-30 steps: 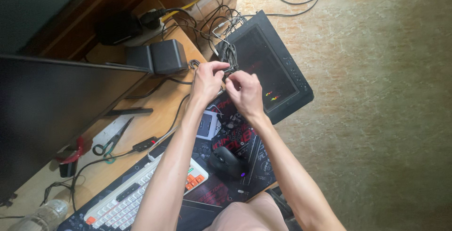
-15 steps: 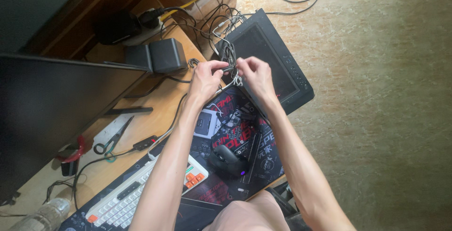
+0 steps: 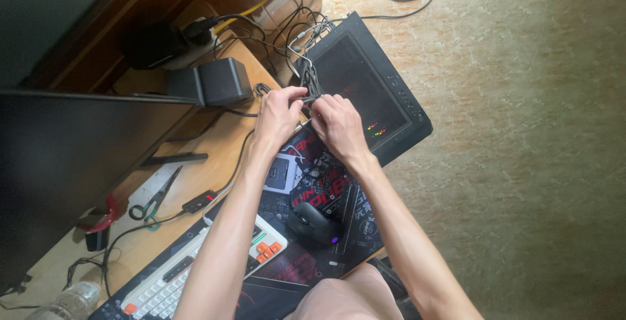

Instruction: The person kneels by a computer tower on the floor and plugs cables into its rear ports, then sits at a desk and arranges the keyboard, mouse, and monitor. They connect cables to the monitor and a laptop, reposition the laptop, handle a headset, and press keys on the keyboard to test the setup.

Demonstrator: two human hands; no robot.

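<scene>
While both hands pinch it, the cable bundle (image 3: 312, 88) runs away from the person — left hand (image 3: 277, 114), right hand (image 3: 336, 124).

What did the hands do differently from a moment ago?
The right hand, which had lifted away to the right, came back beside the left hand; both pinch the bundle of thin dark cables. The black computer mouse, white keyboard and black-handled scissors stayed put.

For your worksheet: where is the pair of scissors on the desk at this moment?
In the head view the scissors lie on the wooden desk at the left, just below the dark monitor and above the white keyboard, well away from both hands.
</scene>
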